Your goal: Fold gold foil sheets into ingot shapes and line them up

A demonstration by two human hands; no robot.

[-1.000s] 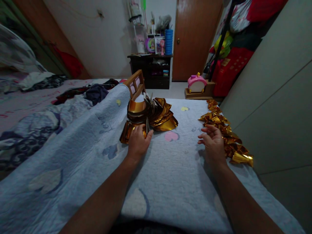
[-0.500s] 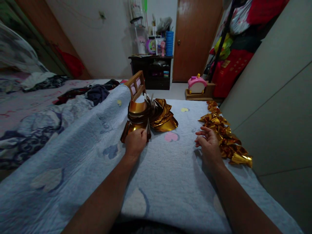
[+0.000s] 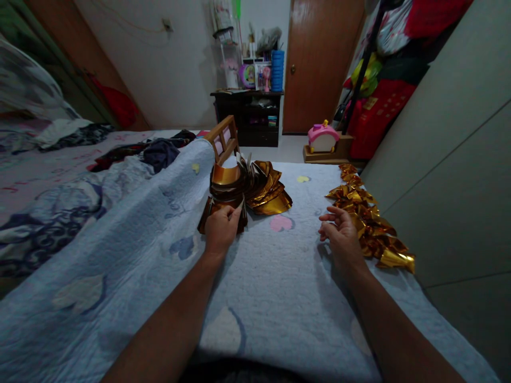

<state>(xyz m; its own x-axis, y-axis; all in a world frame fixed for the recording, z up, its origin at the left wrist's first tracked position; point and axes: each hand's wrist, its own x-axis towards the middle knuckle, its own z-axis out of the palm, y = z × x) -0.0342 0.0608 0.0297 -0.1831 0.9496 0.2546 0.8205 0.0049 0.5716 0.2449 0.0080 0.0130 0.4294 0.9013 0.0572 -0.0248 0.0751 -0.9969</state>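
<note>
Our left fingers (image 3: pixel 230 213) curl onto the near edge of the stack of gold foil sheets (image 3: pixel 243 189), thumb and fingertips closed on the topmost sheets at the stack's nearer, left end, so our left hand (image 3: pixel 221 230) grips foil paper there. The stack lies fanned on the pale blue quilt (image 3: pixel 271 276), slightly left of the middle of the bed; its long axis runs from our left hand away and to the right, the curled sheet edges splaying toward the far right, and a few sheets stand up on edge in the middle.

Our right fingers (image 3: pixel 331 218) are loosely bent and spread, holding nothing; our right hand (image 3: pixel 339 236) rests on the quilt with its outer side just beside the row of folded gold pieces (image 3: pixel 369 218). We cannot tell whether it touches them. That row runs lengthwise along the right edge of the bed, from near our wrist away toward the foot, next to the grey cabinet wall (image 3: pixel 451 159).

Beyond the stack a small wooden frame (image 3: pixel 222 138) stands at the bed's far edge. Farther off are a dark shelf unit (image 3: pixel 249 114), a brown door (image 3: pixel 319 64) and a pink toy (image 3: pixel 321 135) on the floor.
</note>
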